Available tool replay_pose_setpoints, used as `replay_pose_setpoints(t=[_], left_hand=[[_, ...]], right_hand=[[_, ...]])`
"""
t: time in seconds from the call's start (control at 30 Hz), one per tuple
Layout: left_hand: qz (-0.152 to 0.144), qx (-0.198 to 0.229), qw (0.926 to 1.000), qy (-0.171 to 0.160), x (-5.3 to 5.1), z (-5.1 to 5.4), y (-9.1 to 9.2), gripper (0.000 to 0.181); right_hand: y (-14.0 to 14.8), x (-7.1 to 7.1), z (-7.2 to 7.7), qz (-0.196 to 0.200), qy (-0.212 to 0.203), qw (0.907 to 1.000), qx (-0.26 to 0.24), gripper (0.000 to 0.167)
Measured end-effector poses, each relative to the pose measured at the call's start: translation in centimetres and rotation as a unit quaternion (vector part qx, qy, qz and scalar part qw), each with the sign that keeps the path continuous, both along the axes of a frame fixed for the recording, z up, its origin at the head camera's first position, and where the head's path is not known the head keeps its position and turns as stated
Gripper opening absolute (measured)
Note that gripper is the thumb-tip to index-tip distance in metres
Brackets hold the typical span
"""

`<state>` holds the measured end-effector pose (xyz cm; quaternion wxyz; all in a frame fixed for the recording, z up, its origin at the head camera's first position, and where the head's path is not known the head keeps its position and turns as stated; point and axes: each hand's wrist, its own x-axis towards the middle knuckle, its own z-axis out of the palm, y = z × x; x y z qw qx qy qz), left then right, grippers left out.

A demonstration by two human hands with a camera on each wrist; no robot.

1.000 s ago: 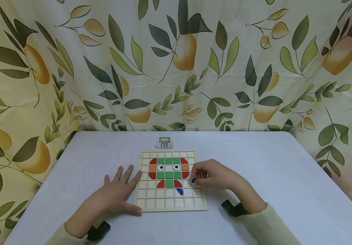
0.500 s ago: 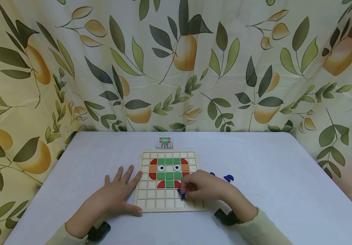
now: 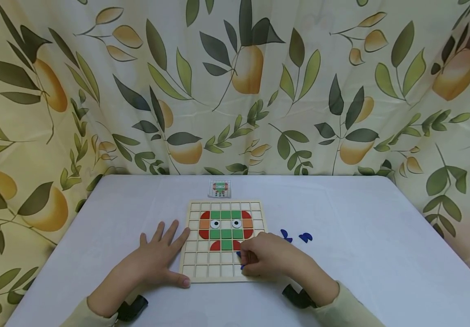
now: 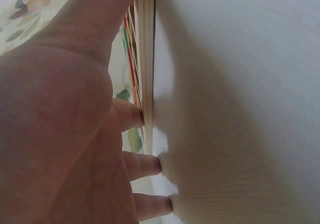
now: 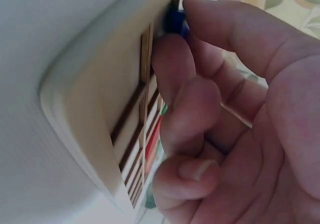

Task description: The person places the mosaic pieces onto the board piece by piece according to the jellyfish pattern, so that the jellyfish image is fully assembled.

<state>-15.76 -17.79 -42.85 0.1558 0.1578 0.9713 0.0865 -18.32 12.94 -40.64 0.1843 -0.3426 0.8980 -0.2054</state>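
Note:
A wooden grid board (image 3: 202, 271) lies on the table with green, red and orange tiles and two eye tiles set in its cells. My left hand (image 3: 150, 259) is spread flat at the board's left edge, thumb and index finger touching it. Over the board's lower right, my right hand (image 3: 273, 254) pinches a small blue piece (image 5: 176, 22) between thumb and index finger. Another blue piece (image 3: 239, 254) shows just beyond those fingertips, below the red tile (image 3: 236, 245). The curled fingers hide part of both pieces.
Several loose blue pieces (image 3: 306, 237) lie on the white table (image 3: 341, 204) right of the board. A small picture card (image 3: 220, 188) sits behind the board. A patterned curtain (image 3: 235, 113) hangs at the table's far edge.
My right hand has moved left and toward the person, from the board's right edge to its lower cells, with a blue piece. Loose blue pieces at right are now uncovered. The left hand stays put.

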Motion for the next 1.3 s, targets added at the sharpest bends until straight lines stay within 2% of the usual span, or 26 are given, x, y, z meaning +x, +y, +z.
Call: replay_pose_setpoints(t=[0.23,0.67,1.0,1.2,1.3], left_hand=[[0.003,-0.001,1.0000,-0.002,0.0,0.1,0.1,0.127],[0.004,-0.001,1.0000,-0.003,0.0,-0.1,0.0,0.127],[-0.001,0.002,1.0000,0.002,0.0,0.0,0.0,0.126],[-0.002,0.003,1.0000,-0.002,0.0,0.1,0.0,0.126],[-0.003,0.001,1.0000,-0.003,0.0,0.2,0.0,0.126]], right_hand=[[-0.7,0.7,0.0,-0.027,0.027,0.9992,0.010,0.023],[-1.6,1.1,-0.7,-0.043,0.068,0.9966,0.019,0.022],[-1.6,1.1,-0.6,-0.046,0.061,0.9968,0.020,0.019],[-0.7,0.8,0.2,-0.057,0.022,0.9982,-0.002,0.018],[0.1,0.1,0.8,-0.068,0.024,0.9973,-0.014,0.019]])
